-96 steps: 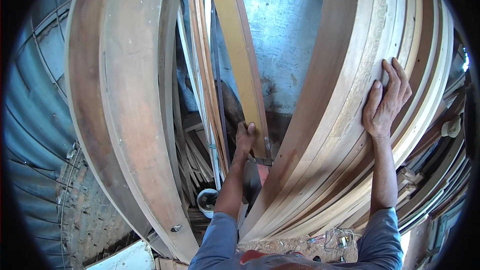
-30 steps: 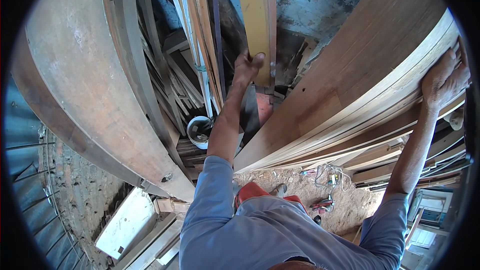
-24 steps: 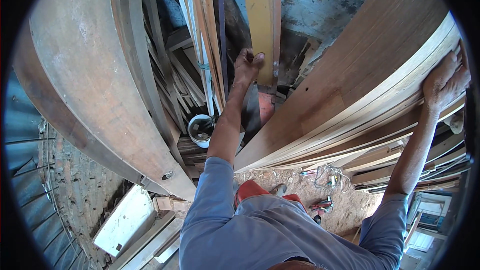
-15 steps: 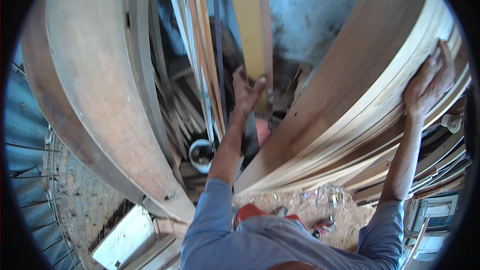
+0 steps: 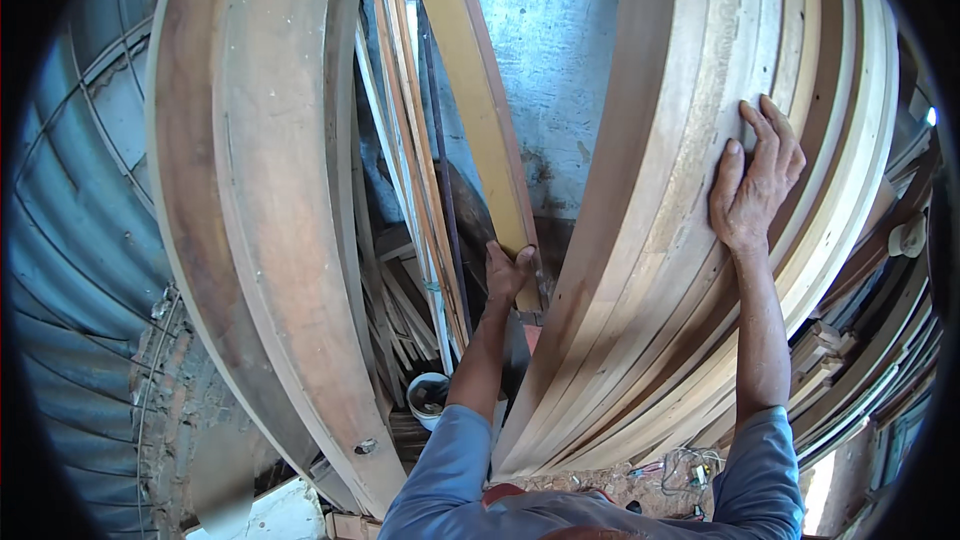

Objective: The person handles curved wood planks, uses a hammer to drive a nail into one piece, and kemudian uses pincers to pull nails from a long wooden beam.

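A long yellow-faced plank (image 5: 470,90) leans against the blue wall, its top tilted left. My left hand (image 5: 507,273) is closed around the plank's lower part, thumb at the right edge; the fingers behind the plank are partly hidden. On the right, a thick stack of upright boards (image 5: 690,120) stands with its edges toward me. My right hand (image 5: 757,185) rests on those edges with its fingers spread, gripping nothing. Just left of the plank stand several thin wooden strips (image 5: 405,70).
Wide boards (image 5: 285,180) lean on the left. A white bucket (image 5: 428,395) sits low among offcuts. Tangled wires (image 5: 690,468) lie on the floor. Corrugated metal sheeting (image 5: 80,340) lines the far left. The blue wall (image 5: 560,50) is behind.
The plank's top now leans closer to the thin strips on the left. My right hand has moved inward across the board edges. The view has shifted too.
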Demonstrator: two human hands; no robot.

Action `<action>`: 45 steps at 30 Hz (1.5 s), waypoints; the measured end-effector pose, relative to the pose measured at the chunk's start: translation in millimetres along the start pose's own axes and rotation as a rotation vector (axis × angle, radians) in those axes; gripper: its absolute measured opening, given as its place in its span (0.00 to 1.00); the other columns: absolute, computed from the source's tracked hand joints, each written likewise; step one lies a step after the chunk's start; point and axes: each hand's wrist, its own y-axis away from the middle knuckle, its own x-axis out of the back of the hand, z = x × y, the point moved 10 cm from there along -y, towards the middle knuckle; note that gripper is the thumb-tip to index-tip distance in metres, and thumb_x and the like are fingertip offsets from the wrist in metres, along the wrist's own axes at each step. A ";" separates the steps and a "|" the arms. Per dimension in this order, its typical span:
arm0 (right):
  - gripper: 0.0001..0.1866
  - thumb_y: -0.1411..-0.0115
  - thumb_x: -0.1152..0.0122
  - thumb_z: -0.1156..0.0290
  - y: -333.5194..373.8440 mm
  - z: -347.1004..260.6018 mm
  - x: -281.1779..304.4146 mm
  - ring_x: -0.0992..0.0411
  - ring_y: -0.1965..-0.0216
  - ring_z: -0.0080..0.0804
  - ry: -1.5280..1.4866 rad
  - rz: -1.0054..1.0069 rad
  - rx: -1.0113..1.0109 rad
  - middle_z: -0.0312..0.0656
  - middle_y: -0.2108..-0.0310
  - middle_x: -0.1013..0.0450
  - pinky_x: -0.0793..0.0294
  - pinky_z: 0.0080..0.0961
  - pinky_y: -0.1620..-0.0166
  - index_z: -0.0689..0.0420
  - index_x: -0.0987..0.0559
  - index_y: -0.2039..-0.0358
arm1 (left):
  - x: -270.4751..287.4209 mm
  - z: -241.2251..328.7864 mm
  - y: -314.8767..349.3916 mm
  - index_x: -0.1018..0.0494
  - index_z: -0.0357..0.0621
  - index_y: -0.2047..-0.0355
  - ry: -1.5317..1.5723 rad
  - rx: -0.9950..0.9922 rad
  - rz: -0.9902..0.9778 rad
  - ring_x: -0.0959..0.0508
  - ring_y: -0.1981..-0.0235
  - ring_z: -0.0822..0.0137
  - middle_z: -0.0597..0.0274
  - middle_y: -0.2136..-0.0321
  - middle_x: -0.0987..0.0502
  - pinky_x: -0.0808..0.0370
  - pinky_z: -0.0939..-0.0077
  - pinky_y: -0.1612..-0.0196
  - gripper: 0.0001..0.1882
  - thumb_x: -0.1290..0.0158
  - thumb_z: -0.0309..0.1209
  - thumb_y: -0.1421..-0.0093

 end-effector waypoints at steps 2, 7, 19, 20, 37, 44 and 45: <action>0.21 0.38 0.49 0.68 -0.5 0.9 0.6 0.43 0.37 0.40 -0.016 -0.028 -0.010 0.45 0.40 0.37 0.52 0.41 0.35 0.51 0.28 0.44 | 21.1 -4.1 8.3 0.40 0.37 0.48 -0.129 -0.010 0.065 0.26 0.52 0.40 0.36 0.56 0.27 0.29 0.55 0.49 0.34 0.38 0.46 0.45; 0.22 0.36 0.51 0.65 4.6 9.2 -2.8 0.47 0.35 0.41 0.008 -0.058 -0.051 0.44 0.40 0.39 0.54 0.46 0.34 0.47 0.31 0.41 | 64.3 -24.6 71.2 0.33 0.38 0.51 -0.055 0.106 0.002 0.23 0.54 0.48 0.43 0.59 0.23 0.27 0.60 0.50 0.25 0.41 0.41 0.41; 0.24 0.35 0.53 0.58 13.3 21.6 -2.0 0.46 0.35 0.43 0.132 -0.027 -0.014 0.39 0.38 0.39 0.51 0.46 0.34 0.41 0.33 0.39 | 73.5 -252.4 525.6 0.26 0.44 0.56 -0.308 0.280 -0.937 0.20 0.57 0.49 0.47 0.63 0.19 0.24 0.61 0.53 0.23 0.43 0.47 0.43; 0.23 0.36 0.53 0.59 4.4 -2.9 -0.5 0.45 0.35 0.44 0.041 -0.012 -0.003 0.40 0.38 0.38 0.50 0.46 0.34 0.42 0.32 0.40 | 91.8 -279.8 550.2 0.26 0.44 0.55 -0.379 0.198 -1.008 0.20 0.58 0.48 0.47 0.64 0.19 0.24 0.60 0.54 0.23 0.43 0.47 0.44; 0.27 0.38 0.46 0.49 971.0 -126.0 349.5 0.29 0.45 0.44 -0.948 -2.543 0.283 0.48 0.46 0.27 0.30 0.38 0.45 0.56 0.24 0.46 | 257.3 -253.8 882.4 0.27 0.48 0.65 -0.126 1.349 -0.818 0.26 0.75 0.67 0.61 0.74 0.25 0.31 0.65 0.73 0.25 0.55 0.57 0.35; 0.22 0.43 0.40 0.53 1085.2 116.6 550.0 0.23 0.62 0.34 -0.009 -2.193 -1.726 0.43 0.62 0.21 0.24 0.38 0.56 0.55 0.20 0.56 | 187.2 -205.7 795.2 0.32 0.48 0.52 -0.091 1.136 -0.684 0.25 0.66 0.61 0.57 0.61 0.25 0.29 0.63 0.62 0.27 0.58 0.58 0.35; 0.21 0.43 0.41 0.52 1083.6 134.0 549.6 0.22 0.65 0.34 -0.017 -2.062 -1.728 0.43 0.65 0.20 0.22 0.40 0.58 0.56 0.20 0.58 | 176.6 -198.5 775.5 0.33 0.48 0.50 -0.038 1.165 -0.650 0.25 0.65 0.61 0.57 0.59 0.25 0.29 0.63 0.61 0.28 0.58 0.58 0.35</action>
